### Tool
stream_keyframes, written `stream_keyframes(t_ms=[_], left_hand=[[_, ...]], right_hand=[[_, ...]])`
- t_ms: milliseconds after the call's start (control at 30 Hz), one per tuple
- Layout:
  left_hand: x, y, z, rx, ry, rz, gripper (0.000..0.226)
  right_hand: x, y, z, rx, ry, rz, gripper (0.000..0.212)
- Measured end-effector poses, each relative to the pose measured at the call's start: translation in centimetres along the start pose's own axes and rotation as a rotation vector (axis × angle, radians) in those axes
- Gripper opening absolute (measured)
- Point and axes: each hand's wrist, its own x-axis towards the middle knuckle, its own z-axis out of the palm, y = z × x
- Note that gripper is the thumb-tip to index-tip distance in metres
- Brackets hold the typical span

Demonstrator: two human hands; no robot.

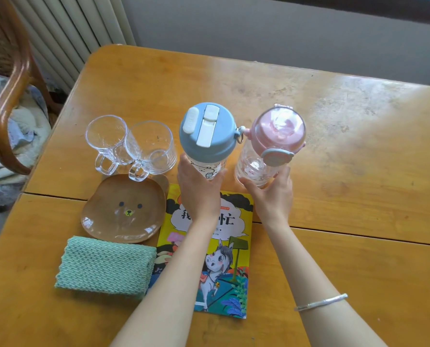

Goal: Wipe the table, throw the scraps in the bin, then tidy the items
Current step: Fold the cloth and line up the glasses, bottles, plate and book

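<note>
In left grip point(199, 190), blue bottle point(207, 130)

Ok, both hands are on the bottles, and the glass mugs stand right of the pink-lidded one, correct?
No: the head view shows the glass mugs left of the blue-lidded bottle in the left hand; the right hand holds the pink-lidded bottle.

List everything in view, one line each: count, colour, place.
table: one, orange-brown wood, under everything
glass mugs: two, clear, far left, side by side
blue-lidded bottle: one, clear body, centre
pink-lidded bottle: one, clear body, right of the blue-lidded one
bear-face plate: one, brown, in front of mugs
cloth: one, green, folded, in front of plate
picture book: one, yellow cover, under left forearm
chair: one, brown wood, left of table
radiator: one, white, behind chair
bracelet: one, silver, right wrist
left hand: grips blue-lidded bottle
right hand: grips pink-lidded bottle
</note>
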Motion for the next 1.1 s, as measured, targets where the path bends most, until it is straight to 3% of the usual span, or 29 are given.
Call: stream_keyframes(t_ms=[267,367,467,700,933,1100], left_hand=[[-2.5,-0.3,-2.0,0.094,-0.113,0.064,0.077],[-5.3,-1.7,-3.1,0.178,-0.15,0.171,0.058],[-7.7,-3.7,-3.6,0.372,-0.169,0.309,0.045],[-9.7,-7.1,-3.8,0.742,-0.271,0.394,0.074],[-9.7,-6.3,-3.0,0.758,-0.337,0.365,0.074],[-9.8,-6.5,-2.7,0.72,-0.295,0.365,0.07]], right_hand=[[-1.8,0.1,-0.4,0.034,-0.066,0.053,0.086],[-5.3,0.4,-0.6,-0.006,-0.01,0.012,0.064],[-9.0,1.3,0.2,-0.069,-0.009,-0.144,0.042],[-11.1,2.6,1.8,-0.463,-0.076,-0.254,0.039],[-10.0,2.8,0.4,-0.469,-0.252,-0.219,0.046],[-9.9,1.9,-0.1,-0.502,-0.324,-0.172,0.05]])
